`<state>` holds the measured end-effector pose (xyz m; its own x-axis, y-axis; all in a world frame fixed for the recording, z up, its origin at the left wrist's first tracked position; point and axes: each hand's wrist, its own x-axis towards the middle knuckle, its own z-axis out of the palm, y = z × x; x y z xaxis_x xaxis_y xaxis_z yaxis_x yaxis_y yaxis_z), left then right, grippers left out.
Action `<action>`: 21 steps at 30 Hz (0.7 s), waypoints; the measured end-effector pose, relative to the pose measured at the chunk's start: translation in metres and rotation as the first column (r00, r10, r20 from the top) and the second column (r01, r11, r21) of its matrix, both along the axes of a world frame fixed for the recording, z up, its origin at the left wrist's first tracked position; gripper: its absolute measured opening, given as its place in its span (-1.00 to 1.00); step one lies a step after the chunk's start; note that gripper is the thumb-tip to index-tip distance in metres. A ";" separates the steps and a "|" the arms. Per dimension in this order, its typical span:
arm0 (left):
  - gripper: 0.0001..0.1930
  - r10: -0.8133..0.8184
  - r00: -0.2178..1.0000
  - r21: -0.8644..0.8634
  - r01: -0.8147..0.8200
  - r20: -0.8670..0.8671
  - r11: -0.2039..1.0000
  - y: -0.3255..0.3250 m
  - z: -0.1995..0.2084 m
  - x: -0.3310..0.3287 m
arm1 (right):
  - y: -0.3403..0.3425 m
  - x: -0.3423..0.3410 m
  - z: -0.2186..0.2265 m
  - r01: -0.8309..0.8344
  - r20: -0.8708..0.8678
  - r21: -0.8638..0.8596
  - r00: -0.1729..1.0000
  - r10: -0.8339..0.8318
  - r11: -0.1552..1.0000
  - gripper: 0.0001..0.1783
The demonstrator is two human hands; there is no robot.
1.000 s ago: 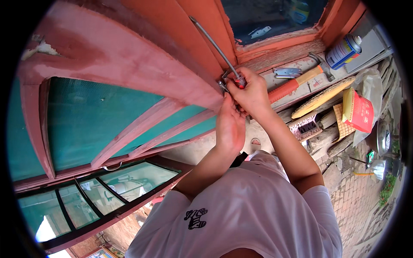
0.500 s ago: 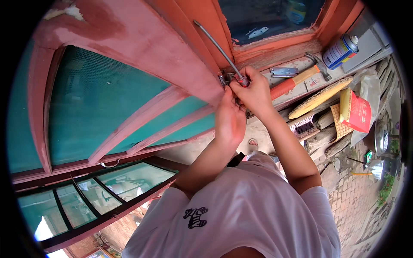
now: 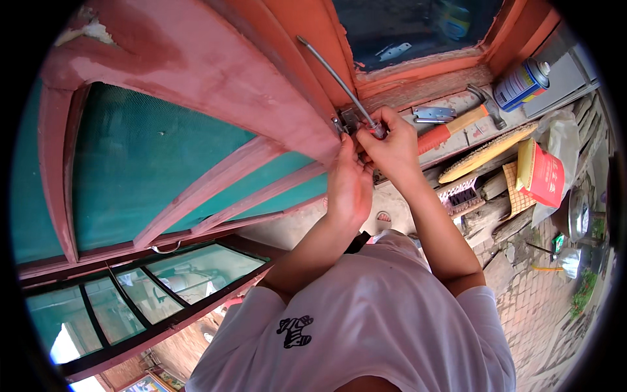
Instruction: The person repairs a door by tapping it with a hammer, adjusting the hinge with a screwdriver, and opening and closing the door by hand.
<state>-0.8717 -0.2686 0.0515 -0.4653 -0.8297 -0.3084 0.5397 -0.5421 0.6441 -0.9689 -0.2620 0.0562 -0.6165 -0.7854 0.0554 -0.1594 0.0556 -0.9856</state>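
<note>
My right hand (image 3: 396, 145) is closed around the red and clear handle of a long screwdriver (image 3: 334, 78). The steel shaft slants up to the left, its tip away from the hinge and in the air. Thumb and fingers of my left hand (image 3: 349, 186) are drawn together right below a metal hinge (image 3: 350, 120), beside the right fingers. Whatever sits between those left fingertips is hidden. The hinge lies at the edge of the pink-red door (image 3: 261, 85), where it meets the orange-red frame (image 3: 311, 72).
Right of my hands, a ledge carries a loose metal hinge (image 3: 434, 113), a claw hammer (image 3: 467, 120) and a blue spray can (image 3: 522, 85). Below it are a long yellow rough-edged piece (image 3: 486, 153), a brush (image 3: 460, 195) and a red-and-yellow packet (image 3: 545, 175). Glass panes (image 3: 163, 294) stand lower left.
The right hand and the screwdriver have shifted slightly right and down, and more of the hinge shows. The left hand stays almost in place. The whole view has moved a little.
</note>
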 end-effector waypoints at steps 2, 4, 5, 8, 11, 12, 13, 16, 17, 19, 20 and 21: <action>-0.64 -0.002 1.000 -0.003 0.002 -0.028 1.000 -0.001 0.000 -0.001 | 0.013 -0.003 0.004 -0.031 -0.039 0.011 0.999 0.031 0.999 -0.78; -0.66 -0.028 0.992 0.073 0.038 -0.124 0.997 -0.003 0.002 -0.001 | 0.028 -0.006 0.005 -0.081 -0.135 -0.080 0.988 0.070 0.993 -0.82; -0.66 -0.025 0.991 0.075 0.035 -0.129 0.997 -0.004 0.004 0.001 | 0.035 -0.005 0.005 -0.136 -0.230 -0.168 0.969 0.096 0.976 -0.86; -0.64 -0.096 0.985 0.159 0.119 -0.141 0.980 -0.006 0.011 0.006 | 0.047 0.001 0.005 -0.172 -0.226 -0.078 0.963 0.150 0.982 -0.85; -0.68 -0.080 0.991 0.281 0.108 -0.111 0.953 -0.008 0.017 0.005 | 0.050 -0.001 0.001 -0.145 -0.269 -0.211 0.959 0.085 0.967 -0.82; -0.68 -0.078 0.990 0.282 0.109 -0.119 0.953 -0.011 0.015 0.005 | 0.053 -0.004 0.002 -0.144 -0.311 -0.277 0.949 0.053 0.950 -0.79; -0.71 -0.108 0.975 0.273 0.159 -0.195 0.949 -0.013 0.013 0.008 | 0.060 -0.007 0.003 -0.149 -0.317 -0.274 0.947 0.057 0.950 -0.79; -0.79 -0.123 0.954 0.286 0.202 -0.272 0.936 -0.016 0.015 0.016 | 0.083 -0.028 0.002 -0.046 -0.097 -0.079 0.995 0.038 0.996 -0.82; -0.81 -0.121 0.955 0.314 0.207 -0.273 0.927 -0.016 0.017 0.018 | 0.092 -0.044 0.001 -0.035 -0.150 0.049 0.988 0.042 0.998 -0.86; -0.80 -0.152 0.947 0.301 0.238 -0.283 0.924 -0.018 0.009 0.022 | 0.096 -0.072 0.008 -0.050 -0.426 0.150 0.898 0.110 0.987 -0.86; -0.79 -0.195 0.938 0.288 0.279 -0.287 0.916 -0.018 0.008 0.023 | 0.094 -0.082 0.014 -0.041 -0.624 0.142 0.772 0.122 0.989 -0.85; -0.79 -0.193 0.938 0.288 0.277 -0.287 0.917 -0.018 0.008 0.024 | 0.089 -0.090 0.016 -0.043 -0.624 0.142 0.772 0.123 0.989 -0.85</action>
